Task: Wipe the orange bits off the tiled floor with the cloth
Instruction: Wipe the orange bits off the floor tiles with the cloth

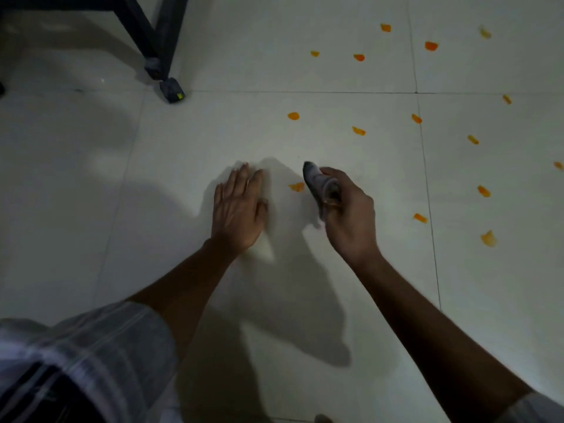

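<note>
Head view, looking down on pale tiled floor (305, 285) with dark grout lines

Right hand (348, 215): fingers curled round a bunched grey cloth (320, 186), gripping it. The cloth's tip sticks out toward 11 o'clock from the fist. Whether the cloth touches the floor: cannot tell

Left hand (241, 209): flat, fingers straight and together, pointing to 12 o'clock, palm down at or just over the floor; holds nothing. Contact with the tile not certain. It sits at 9 o'clock from the right hand, a gap of bare tile between them

Orange bits: nearest bit (296, 187) lies in that gap, just beside the cloth at its 9 o'clock edge, looks smeared. Another bit (293, 116) at 12 o'clock of it, well apart. More are scattered from 12 to 3 o'clock of the right hand, e.g. one (359, 130), one (420, 218), a larger pale one (488, 238)

Dark furniture leg (158, 56) at 11 o'clock, foot on the tile

Striped sleeve (100, 346) at 7 o'clock on the left arm
</note>
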